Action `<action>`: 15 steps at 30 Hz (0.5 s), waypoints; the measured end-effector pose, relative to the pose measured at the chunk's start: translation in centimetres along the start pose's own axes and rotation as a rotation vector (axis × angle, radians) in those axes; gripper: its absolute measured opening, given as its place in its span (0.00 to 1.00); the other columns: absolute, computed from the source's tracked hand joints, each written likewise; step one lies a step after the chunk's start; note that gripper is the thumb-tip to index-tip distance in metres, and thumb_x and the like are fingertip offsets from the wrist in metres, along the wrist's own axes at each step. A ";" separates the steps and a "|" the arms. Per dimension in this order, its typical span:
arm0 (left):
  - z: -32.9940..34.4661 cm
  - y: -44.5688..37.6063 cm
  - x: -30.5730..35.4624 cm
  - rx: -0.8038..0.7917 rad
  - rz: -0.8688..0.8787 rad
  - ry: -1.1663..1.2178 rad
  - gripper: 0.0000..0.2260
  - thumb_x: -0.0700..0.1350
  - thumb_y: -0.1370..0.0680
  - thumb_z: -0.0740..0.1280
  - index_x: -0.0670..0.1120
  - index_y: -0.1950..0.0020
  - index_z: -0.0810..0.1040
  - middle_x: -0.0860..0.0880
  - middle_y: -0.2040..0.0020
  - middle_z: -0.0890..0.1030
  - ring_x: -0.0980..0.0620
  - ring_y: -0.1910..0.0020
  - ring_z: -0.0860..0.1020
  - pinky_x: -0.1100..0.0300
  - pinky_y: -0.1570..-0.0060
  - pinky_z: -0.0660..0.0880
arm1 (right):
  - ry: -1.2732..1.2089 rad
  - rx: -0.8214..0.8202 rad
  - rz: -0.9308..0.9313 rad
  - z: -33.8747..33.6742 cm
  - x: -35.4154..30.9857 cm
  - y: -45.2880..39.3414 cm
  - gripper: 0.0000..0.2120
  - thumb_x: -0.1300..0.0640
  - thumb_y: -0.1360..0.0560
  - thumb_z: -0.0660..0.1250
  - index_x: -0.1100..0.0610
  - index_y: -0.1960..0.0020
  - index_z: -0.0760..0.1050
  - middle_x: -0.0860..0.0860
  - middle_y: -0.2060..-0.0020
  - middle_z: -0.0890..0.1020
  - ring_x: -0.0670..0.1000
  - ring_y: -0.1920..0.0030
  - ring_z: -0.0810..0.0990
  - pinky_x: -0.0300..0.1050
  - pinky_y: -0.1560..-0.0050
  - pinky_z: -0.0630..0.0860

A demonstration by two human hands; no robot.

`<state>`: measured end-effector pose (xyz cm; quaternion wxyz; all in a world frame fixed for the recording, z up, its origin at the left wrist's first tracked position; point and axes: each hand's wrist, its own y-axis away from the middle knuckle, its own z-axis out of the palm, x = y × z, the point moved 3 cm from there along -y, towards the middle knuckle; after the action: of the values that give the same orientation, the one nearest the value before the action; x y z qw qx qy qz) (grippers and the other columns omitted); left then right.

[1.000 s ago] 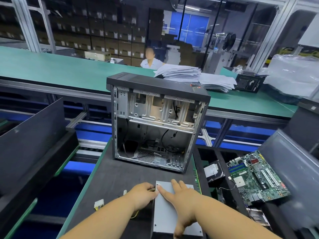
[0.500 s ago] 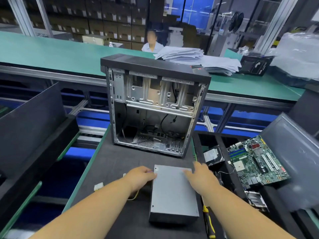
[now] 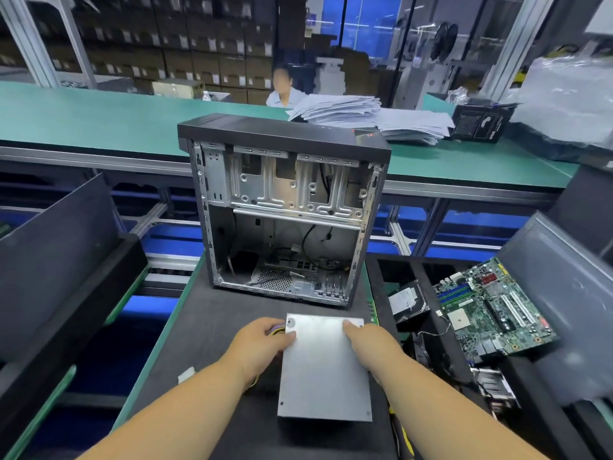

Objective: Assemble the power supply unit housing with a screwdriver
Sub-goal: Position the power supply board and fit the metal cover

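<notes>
A: Quick pass. Task item?

B: Power supply unit [image 3: 323, 366], grey metal box, lying flat on the dark work mat [image 3: 199, 327], near edge toward the camera, just in front of the open computer case [image 3: 285, 210].

A: Touching the case?

B: No, small gap of mat between them. Case stands upright, side panel off, bare metal interior facing the camera, loose cables at the bottom.

A: Hands?

B: Left hand [image 3: 260, 346] grips the unit's far-left corner, thumb on top of the lid, fingers curled down the left side where the coloured wires come out. Right hand [image 3: 371, 346] grips the right edge near the far corner, thumb on the lid, other fingers wrapped over the side, tips hidden.

A: Unit lifted or resting?

B: Cannot tell; the near end looks close to the mat.

A: Screwdriver?

B: Only a yellow sliver [image 3: 405, 439] shows by the right forearm at the mat's right edge; cannot confirm what it is.

A: Other stuff?

B: White connector [image 3: 186, 374] on the mat left of the left forearm. Motherboard [image 3: 494, 307] tilted in the black tray on the right, hard drive [image 3: 406, 302] in the compartment beside it. Green bench [image 3: 99, 117] behind, paper stack [image 3: 365, 117] on it, a seated person [image 3: 282, 91] beyond.
</notes>
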<state>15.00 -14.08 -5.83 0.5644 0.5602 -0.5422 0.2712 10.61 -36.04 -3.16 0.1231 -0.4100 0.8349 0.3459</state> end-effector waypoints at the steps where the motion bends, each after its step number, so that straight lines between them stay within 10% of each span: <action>1: -0.3 0.1 0.6 0.028 0.031 0.000 0.10 0.45 0.26 0.73 0.49 0.45 0.82 0.51 0.51 0.84 0.51 0.51 0.82 0.52 0.42 0.77 | -0.011 0.029 -0.023 -0.4 -0.4 0.3 0.29 0.39 0.19 0.54 0.60 0.31 0.73 0.58 0.33 0.76 0.58 0.36 0.75 0.48 0.40 0.71; 10: -3.2 1.5 3.7 0.060 0.236 -0.037 0.23 0.43 0.27 0.75 0.59 0.36 0.75 0.58 0.45 0.83 0.64 0.50 0.80 0.72 0.52 0.72 | -0.275 0.195 -0.408 -1.4 -2.2 3.4 0.17 0.45 0.18 0.58 0.50 0.34 0.74 0.48 0.40 0.79 0.50 0.43 0.78 0.52 0.41 0.75; 15: -3.3 2.1 2.3 -0.027 0.222 -0.111 0.30 0.42 0.29 0.77 0.58 0.31 0.71 0.54 0.48 0.82 0.63 0.53 0.79 0.70 0.55 0.72 | -0.315 0.108 -0.282 -0.7 -0.9 3.0 0.11 0.48 0.23 0.63 0.48 0.42 0.70 0.47 0.47 0.79 0.48 0.53 0.79 0.48 0.53 0.75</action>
<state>14.70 -11.24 -2.28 0.5074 0.5031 -0.6352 0.2932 8.92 -34.66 -0.74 0.3209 -0.4566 0.7571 0.3396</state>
